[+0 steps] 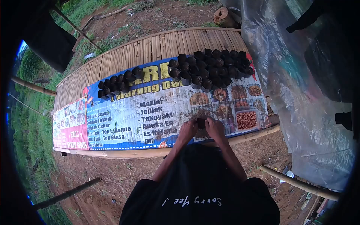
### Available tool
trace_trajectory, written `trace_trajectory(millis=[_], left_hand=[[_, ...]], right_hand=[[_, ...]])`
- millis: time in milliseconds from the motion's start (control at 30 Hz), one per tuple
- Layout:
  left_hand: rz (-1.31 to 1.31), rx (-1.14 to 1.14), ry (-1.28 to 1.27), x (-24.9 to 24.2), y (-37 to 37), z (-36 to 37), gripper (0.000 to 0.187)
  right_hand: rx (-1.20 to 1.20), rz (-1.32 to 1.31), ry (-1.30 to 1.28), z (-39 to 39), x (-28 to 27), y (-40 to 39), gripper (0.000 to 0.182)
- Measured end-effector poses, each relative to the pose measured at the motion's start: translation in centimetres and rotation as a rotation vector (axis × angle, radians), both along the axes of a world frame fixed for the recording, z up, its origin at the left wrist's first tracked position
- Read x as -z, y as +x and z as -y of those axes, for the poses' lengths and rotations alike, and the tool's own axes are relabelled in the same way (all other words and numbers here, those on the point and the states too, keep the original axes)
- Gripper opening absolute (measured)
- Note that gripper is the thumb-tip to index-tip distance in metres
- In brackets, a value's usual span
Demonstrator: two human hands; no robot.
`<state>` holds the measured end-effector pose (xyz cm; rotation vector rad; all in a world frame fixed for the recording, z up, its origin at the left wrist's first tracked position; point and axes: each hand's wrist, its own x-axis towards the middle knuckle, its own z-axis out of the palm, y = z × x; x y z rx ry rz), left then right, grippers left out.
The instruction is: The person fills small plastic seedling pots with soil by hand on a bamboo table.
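Note:
My left hand and my right hand are close together near the front edge of the bamboo table. Between them is a small black planting bag, gripped from both sides with the fingers closed on its rim. Its contents are too dark to make out. To the right of my right hand stands a clear plastic tub of reddish-brown seeds or beans. Farther back on the table is a large group of black planting bags, packed side by side. A smaller group of the same bags stands to the left.
A printed banner covers much of the bamboo slat table. Clear plastic sheeting hangs along the right side. Bamboo poles stick out near the table, over bare soil. Grass grows at the left, and a cut log lies behind.

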<state>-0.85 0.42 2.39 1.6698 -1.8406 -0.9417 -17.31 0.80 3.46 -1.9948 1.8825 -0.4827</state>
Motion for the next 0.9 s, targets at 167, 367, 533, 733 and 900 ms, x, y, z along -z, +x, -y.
trace_trajectory(millis=[167,367,533,733,900], left_hand=[[0.0,0.052,-0.045,-1.9,0.7,0.7,0.017],[0.068,0.12,-0.054,-1.3,0.9,1.1,0.016],[0.112,0.104,-0.041,-1.4,0.7,1.0,0.016],[-0.006,0.101,-0.009,-1.3,0.8,1.2,0.017],[-0.018,0.108,-0.005,-1.4,1.1,1.5,0.016]], right_hand=[[-0.053,-0.049,-0.023,-0.2,-1.4,0.1,0.022],[0.034,0.065,0.036,-1.9,0.8,0.6,0.021],[0.076,0.095,0.006,-2.5,0.8,0.5,0.022],[0.106,0.101,0.051,-2.3,1.2,0.6,0.022],[0.083,0.086,0.08,-1.9,1.2,0.3,0.023]])
